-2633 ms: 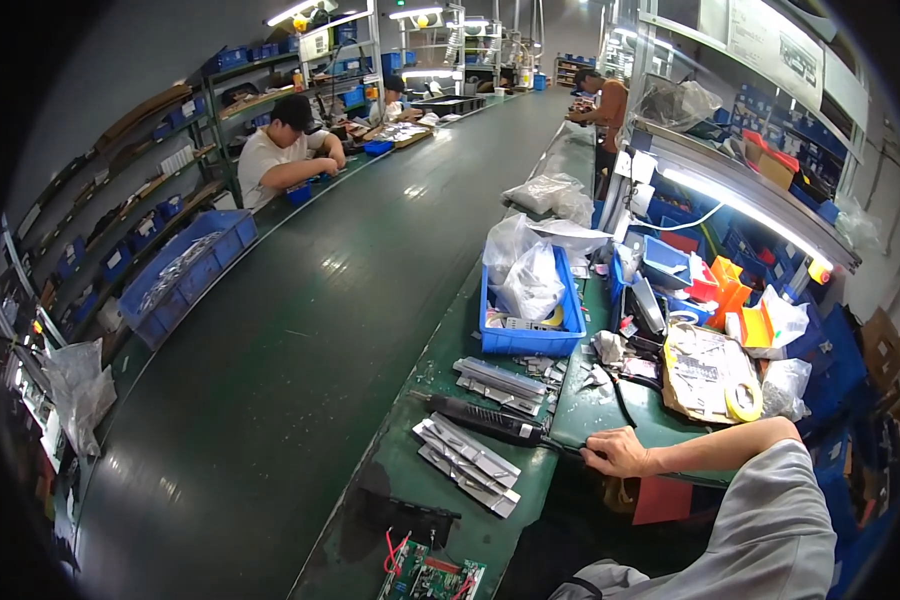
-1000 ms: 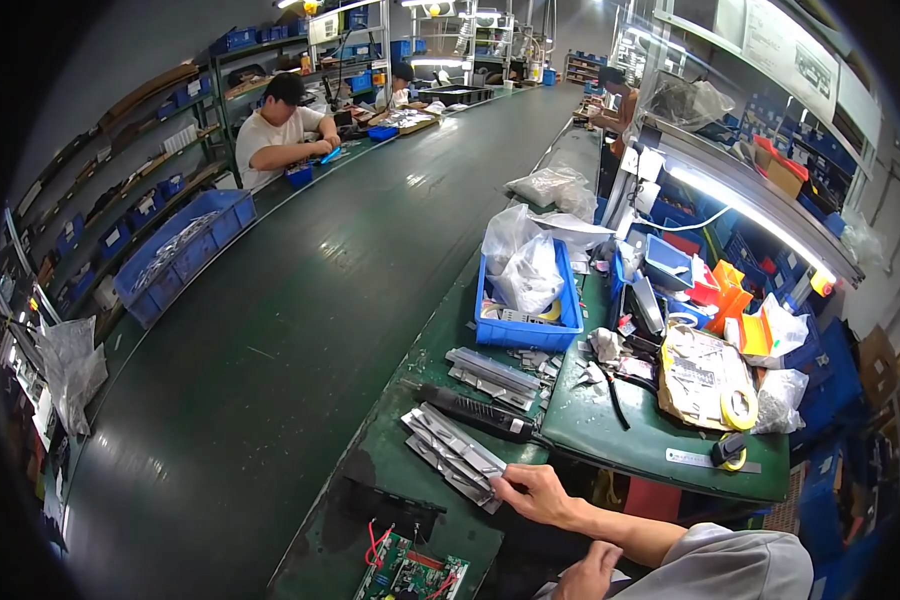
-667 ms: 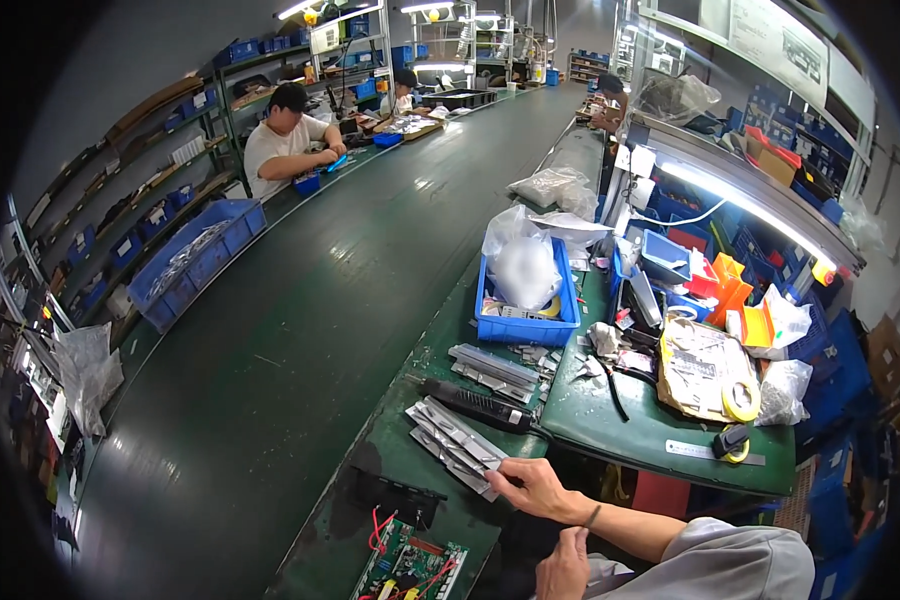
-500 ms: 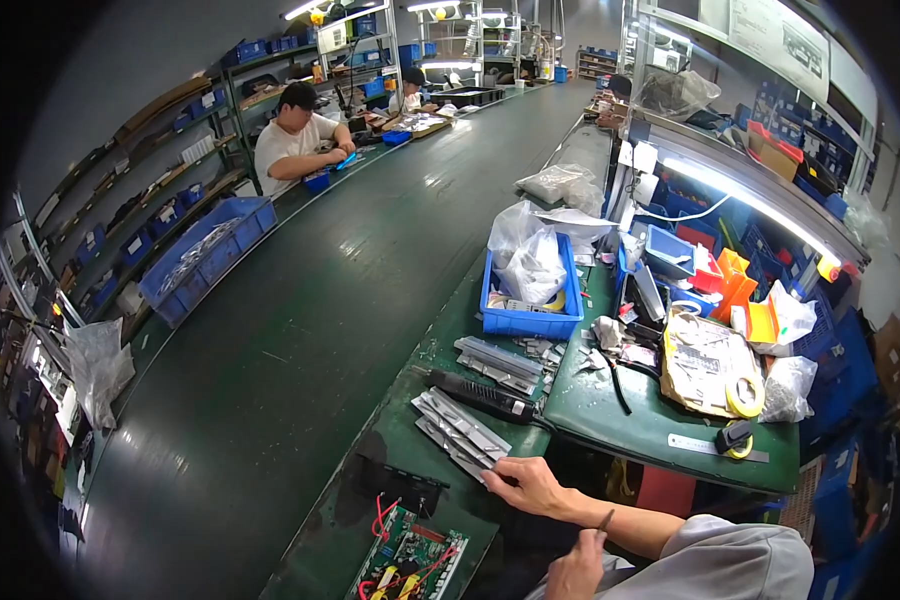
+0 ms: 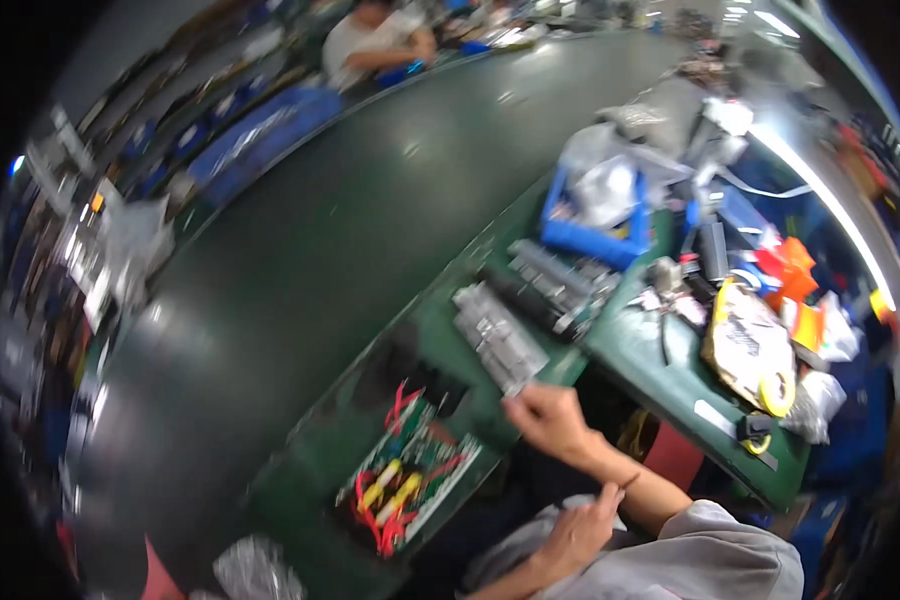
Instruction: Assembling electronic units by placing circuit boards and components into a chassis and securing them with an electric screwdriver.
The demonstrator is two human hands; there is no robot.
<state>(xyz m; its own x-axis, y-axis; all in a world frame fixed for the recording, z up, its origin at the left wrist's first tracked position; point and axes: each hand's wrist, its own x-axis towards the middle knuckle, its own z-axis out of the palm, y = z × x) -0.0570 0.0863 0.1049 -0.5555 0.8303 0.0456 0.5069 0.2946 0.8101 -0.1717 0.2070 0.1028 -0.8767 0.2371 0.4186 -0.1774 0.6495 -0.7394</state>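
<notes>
Blur softens the whole picture. My right hand (image 5: 552,418) is closed at the near end of a small stack of grey metal strips (image 5: 497,338), fingertips pinching at the strips' edge. Nearer my body, my left hand (image 5: 578,528) is closed on a thin brown stick-like piece (image 5: 630,481), whose tip shows above the fist against my right forearm; its kind is unclear. Left of my hands lies a green circuit board (image 5: 410,485) with red wires and yellow parts. A dark flat part (image 5: 415,378) lies between board and strips. Beyond the stack rests a black cylindrical tool (image 5: 532,302).
More metal strips (image 5: 550,272) lie beyond the tool. A blue bin (image 5: 595,243) holds plastic bags. On the right-hand table are a yellow-edged tray (image 5: 745,335), a tape roll (image 5: 777,394) and a black block (image 5: 753,428). Across the long green worktop sits a person (image 5: 375,50).
The view has swung down and to the left, so the bench sits higher and more of the circuit board shows. My right hand stays by the strips' near end; my left still grips the brown piece.
</notes>
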